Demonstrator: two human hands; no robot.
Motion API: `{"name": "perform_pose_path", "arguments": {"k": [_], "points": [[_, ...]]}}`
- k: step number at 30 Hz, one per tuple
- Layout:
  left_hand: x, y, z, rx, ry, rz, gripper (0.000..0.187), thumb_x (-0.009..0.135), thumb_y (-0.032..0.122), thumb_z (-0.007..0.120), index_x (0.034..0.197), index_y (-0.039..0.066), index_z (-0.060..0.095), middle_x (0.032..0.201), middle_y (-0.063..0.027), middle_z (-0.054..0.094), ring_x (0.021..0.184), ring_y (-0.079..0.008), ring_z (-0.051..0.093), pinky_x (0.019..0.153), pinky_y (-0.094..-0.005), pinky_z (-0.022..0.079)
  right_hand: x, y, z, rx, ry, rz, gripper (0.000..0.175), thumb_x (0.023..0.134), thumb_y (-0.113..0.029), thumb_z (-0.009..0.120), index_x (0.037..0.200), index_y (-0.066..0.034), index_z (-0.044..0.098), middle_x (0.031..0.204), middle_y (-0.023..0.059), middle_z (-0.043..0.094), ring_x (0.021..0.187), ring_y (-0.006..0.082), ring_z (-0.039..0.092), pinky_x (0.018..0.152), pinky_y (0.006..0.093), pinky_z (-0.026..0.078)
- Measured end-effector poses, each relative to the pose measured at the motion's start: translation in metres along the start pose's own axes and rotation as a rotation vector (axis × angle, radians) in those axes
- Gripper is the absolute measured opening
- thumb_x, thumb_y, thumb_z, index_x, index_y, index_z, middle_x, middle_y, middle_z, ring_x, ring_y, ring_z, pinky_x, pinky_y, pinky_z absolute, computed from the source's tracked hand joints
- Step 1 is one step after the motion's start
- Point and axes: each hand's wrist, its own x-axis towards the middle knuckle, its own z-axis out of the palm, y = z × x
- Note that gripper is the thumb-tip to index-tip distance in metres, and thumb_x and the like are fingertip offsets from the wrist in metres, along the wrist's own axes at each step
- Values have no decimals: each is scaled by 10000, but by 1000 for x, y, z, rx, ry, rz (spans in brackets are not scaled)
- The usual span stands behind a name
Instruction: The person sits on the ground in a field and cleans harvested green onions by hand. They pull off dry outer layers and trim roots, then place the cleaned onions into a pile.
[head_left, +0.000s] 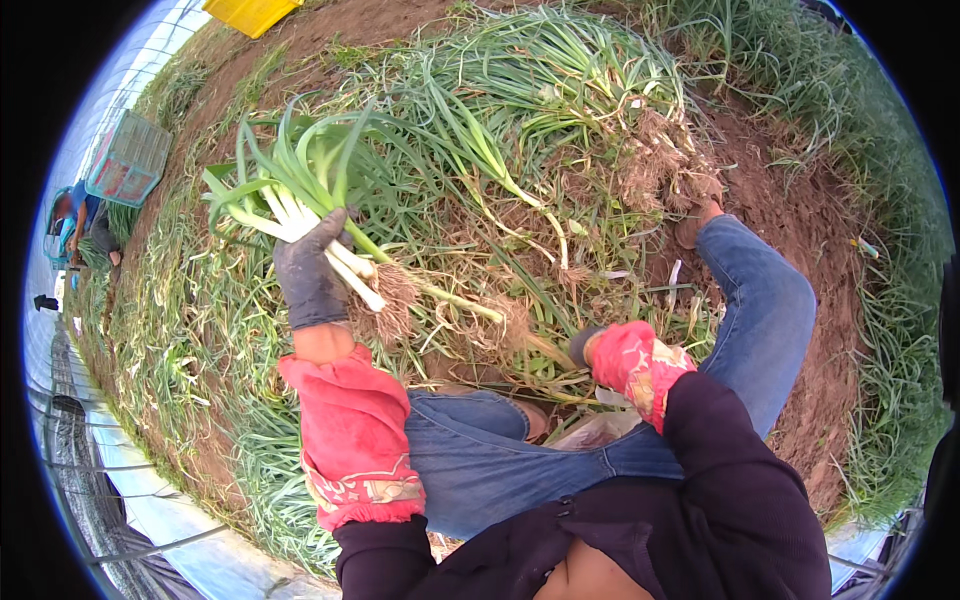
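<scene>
My left hand (311, 274), in a dark glove, is closed around a bunch of green onions (289, 202). Their leaves point up and away, and some white stem ends and brown roots hang below the fist. One longer stalk (457, 301) slants from the bunch towards the lower right. My right hand (587, 346), gloved and partly hidden by its red sleeve cover, is low over the litter, near yellowish leaves (551, 349); its fingers and what they may hold cannot be made out. Loose green onions with roots (517, 187) lie ahead on the ground.
A large heap of green onions (555, 67) lies ahead, its roots towards my foot. Trimmed leaves (180, 352) cover the soil at left. Stacked crates (131, 157) stand near another person (86, 214) at far left. A yellow crate (251, 13) is at the top edge.
</scene>
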Motion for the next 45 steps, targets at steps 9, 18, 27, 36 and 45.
{"name": "perform_pose_path", "arguments": {"k": [9, 18, 27, 36, 45], "points": [[21, -2, -22, 14, 93, -89, 170, 803, 50, 618, 936, -54, 595, 666, -79, 590, 483, -162, 525, 424, -288, 475, -40, 9, -82, 305, 884, 205, 287, 834, -300, 573, 957, -49, 634, 890, 170, 646, 811, 307, 634, 737, 396, 507], [16, -13, -18, -155, 33, -272, 219, 852, 81, 573, 1018, -63, 570, 692, -83, 597, 544, -149, 552, 457, -281, 474, -90, -112, -136, 560, 1127, -645, 279, 830, -165, 634, 1079, -40, 623, 889, 74, 658, 711, 194, 606, 648, 297, 487], [-32, -51, 18, -251, -427, -244, 325, 867, 104, 567, 1131, -75, 507, 986, -171, 637, 839, -237, 620, 744, -337, 525, -78, -140, -134, 1436, 1046, -955, 191, 882, -192, 588, 887, -4, 615, 725, 11, 595, 661, 82, 529, 605, 237, 443], [-33, -10, 33, -116, -220, -16, 264, 819, 102, 596, 1009, -74, 543, 782, -111, 598, 719, -170, 606, 602, -268, 520, 9, -107, -105, 2037, 741, -468, 322, 935, -263, 488, 805, 0, 619, 695, 110, 620, 602, 191, 582, 575, 289, 490], [10, 12, -20, -465, -268, 34, 527, 817, 94, 576, 1297, -38, 400, 913, -93, 595, 730, -156, 571, 593, -314, 534, 92, 30, -95, 805, 1145, 407, 238, 868, -274, 565, 934, -49, 609, 704, 122, 603, 630, 295, 601, 596, 362, 482]]}}
